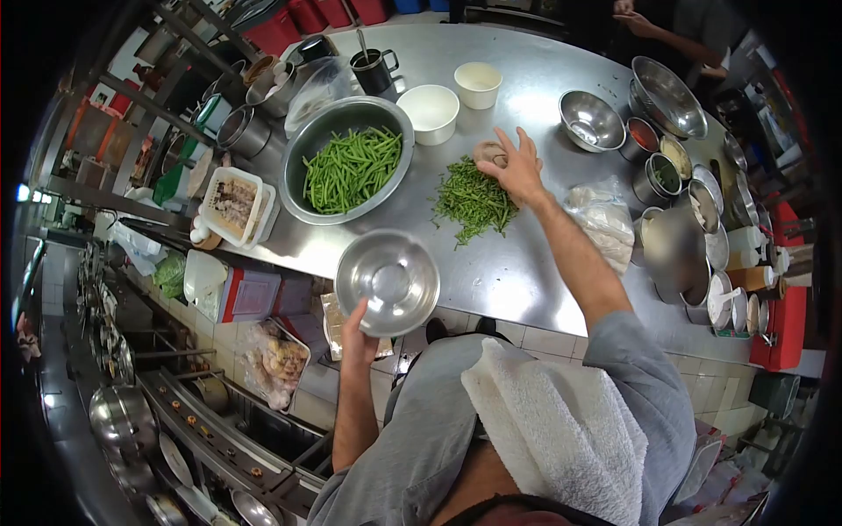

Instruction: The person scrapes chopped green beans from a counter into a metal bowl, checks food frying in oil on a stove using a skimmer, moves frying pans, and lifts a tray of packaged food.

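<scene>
My left hand [354, 335] grips the rim of a shiny metal mixing bowl [388, 273], which it holds tilted in front of the table edge; I see nothing inside. Over the table, my right hand [519, 168] has its thumb and fingers around a small round beige thing [491, 153], whose kind I cannot make out. Just below that hand lies a loose pile of chopped green vegetable pieces [474, 202] on the steel. To the left stands a large metal basin [293, 188] holding cut green beans [353, 171].
Two white tubs [428, 114] and a dark mug [374, 72] stand at the back of the steel table [491, 280]. On the right are an upright metal bowl [593, 121], a plastic bag [601, 219] and several containers. A person [693, 53] is at the far right.
</scene>
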{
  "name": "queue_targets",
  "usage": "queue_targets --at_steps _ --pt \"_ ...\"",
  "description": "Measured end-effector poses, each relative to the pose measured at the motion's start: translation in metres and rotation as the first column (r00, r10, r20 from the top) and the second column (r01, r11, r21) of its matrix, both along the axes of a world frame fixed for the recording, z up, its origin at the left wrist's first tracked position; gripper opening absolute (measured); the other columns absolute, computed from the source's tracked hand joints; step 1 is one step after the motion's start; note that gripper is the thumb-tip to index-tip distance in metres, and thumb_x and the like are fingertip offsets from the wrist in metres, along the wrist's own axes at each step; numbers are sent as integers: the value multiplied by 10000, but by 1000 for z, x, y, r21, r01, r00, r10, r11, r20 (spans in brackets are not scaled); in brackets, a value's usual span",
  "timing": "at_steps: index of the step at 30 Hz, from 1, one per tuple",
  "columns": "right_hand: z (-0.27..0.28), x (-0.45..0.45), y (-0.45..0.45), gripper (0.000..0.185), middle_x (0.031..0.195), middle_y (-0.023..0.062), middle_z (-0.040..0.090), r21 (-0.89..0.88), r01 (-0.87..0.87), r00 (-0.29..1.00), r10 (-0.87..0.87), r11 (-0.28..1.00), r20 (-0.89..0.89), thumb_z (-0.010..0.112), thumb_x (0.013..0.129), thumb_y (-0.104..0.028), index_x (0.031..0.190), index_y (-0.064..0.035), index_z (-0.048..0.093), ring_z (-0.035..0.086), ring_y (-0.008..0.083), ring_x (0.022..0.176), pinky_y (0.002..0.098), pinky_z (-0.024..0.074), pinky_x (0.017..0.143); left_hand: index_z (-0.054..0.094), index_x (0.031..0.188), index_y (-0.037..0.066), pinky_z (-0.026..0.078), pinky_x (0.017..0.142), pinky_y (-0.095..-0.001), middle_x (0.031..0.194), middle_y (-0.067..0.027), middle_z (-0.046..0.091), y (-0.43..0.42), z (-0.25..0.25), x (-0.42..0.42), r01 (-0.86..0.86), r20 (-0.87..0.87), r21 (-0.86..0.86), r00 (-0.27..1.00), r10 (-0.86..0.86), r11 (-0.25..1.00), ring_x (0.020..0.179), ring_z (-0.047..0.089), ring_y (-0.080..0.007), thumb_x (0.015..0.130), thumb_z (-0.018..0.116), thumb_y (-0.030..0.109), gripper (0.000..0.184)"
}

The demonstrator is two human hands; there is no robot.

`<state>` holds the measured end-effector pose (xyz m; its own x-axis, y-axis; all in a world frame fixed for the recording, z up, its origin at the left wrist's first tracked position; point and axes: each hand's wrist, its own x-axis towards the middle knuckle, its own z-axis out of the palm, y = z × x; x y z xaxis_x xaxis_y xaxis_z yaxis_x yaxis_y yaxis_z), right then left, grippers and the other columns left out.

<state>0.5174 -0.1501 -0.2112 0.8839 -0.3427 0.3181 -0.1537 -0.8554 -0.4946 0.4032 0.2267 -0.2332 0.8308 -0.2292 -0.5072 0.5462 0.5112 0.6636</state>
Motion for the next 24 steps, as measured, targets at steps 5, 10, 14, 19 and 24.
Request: queue_targets --at_steps 5,10,14,19,24 --pt "-48 32 -28 596 1337 124 344 144 -79 954 116 986 -275 634 761 -377 1296 -231 416 265 315 1239 490 245 1000 460 1201 28 438 901 -393 1149 -104 553 54 -10 -52 -80 -104 6 991 80 997 1044 544 -239 896 462 309 414" --pt "-72 9 0 459 1208 106 461 226 -214 976 218 950 10 629 767 -166 1209 -186 506 377 313 1119 394 333 952 464 1197 31 441 893 -394 1147 -104 555 84 -66 -92 -72 -221 31 972 77 997 1036 548 -241 891 475 329 428" --pt "-62 -10 8 467 1127 103 508 480 -333 940 323 812 105 649 739 -71 1184 -149 531 450 278 1060 366 372 926 492 1163 28 445 876 -372 1107 -97 578 67 -101 -93 7 -328 71 944 17 997 997 566 -219 875 516 316 408" --pt "-19 3 -41 515 1117 97 545 932 -248 965 150 264 215 687 702 -48 1191 -76 531 497 213 1061 319 371 940 514 1143 27 441 886 -352 1091 -77 589 11 -115 -69 215 -385 69 906 -173 974 990 572 -201 872 534 307 390" --pt "-40 40 -66 539 1262 90 449 424 -122 988 150 897 -33 659 737 -196 1245 -165 480 386 239 1188 461 282 1001 506 1161 11 440 891 -349 1107 -85 584 -35 -151 -58 357 -341 15 880 -331 934 998 568 -205 871 530 323 426"
